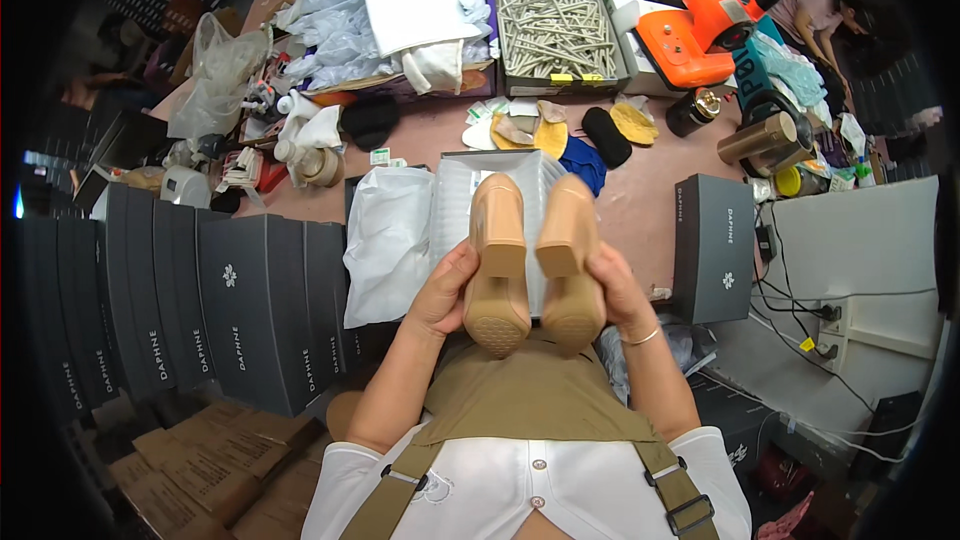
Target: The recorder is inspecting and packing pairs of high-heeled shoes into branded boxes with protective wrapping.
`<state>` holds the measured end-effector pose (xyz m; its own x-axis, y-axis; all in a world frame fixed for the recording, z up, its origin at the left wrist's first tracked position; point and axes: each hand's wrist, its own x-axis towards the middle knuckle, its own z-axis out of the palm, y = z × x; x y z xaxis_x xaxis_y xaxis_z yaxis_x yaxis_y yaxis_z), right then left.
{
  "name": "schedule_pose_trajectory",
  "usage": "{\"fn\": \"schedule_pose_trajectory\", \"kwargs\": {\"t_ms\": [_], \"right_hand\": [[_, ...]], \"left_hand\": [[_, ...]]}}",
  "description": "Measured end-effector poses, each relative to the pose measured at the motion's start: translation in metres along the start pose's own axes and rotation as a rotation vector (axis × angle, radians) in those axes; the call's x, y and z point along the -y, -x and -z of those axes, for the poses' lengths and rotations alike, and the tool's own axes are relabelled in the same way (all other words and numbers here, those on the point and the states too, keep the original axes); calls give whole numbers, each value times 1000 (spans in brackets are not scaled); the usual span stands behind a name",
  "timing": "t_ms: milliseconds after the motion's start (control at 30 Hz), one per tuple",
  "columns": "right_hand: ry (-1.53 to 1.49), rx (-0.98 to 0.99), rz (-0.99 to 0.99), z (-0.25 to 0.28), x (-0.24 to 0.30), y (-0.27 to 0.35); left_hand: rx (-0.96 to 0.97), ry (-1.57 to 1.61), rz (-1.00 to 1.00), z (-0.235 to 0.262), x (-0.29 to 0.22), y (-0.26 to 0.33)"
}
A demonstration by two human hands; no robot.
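A pair of beige block-heeled shoes is held up in front of me, heels upward and patterned soles partly facing me. My left hand (447,288) grips the left shoe (498,270) by its outer side. Around the outer side of the right shoe (570,270) my right hand (620,285) is closed; a bracelet circles that wrist. Just beyond and beneath the shoes lies an open shoebox (455,185) with white lining. White tissue paper (385,240) spreads beside it on the left, near my left hand.
Dark shoeboxes (250,310) stand in a row at left; another dark shoebox (712,250) stands right. At the back are a box of paper sticks (558,30), crumpled plastic bags (340,20) and an orange tool (690,35). Cloths (583,162), a dark bottle (690,112) and cables (800,320) lie around.
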<state>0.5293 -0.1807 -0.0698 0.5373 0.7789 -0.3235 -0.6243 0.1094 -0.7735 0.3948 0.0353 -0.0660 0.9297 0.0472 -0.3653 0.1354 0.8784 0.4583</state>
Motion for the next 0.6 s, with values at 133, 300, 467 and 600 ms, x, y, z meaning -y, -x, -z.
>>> {"fn": "schedule_pose_trajectory", "kwargs": {"t_ms": [133, 300, 467, 600], "right_hand": [[282, -202, -33, 90, 15, -14], [1406, -350, -241, 148, -21, -58], [480, 60, -92, -7, 39, -36], [201, 311, -112, -69, 11, -32]], "left_hand": [[-57, 56, -64, 0, -2, 8], [-116, -67, -131, 4, -15, 27], [-84, -1308, -263, -10, -42, 58], [-182, -1927, -859, -15, -58, 66]]}}
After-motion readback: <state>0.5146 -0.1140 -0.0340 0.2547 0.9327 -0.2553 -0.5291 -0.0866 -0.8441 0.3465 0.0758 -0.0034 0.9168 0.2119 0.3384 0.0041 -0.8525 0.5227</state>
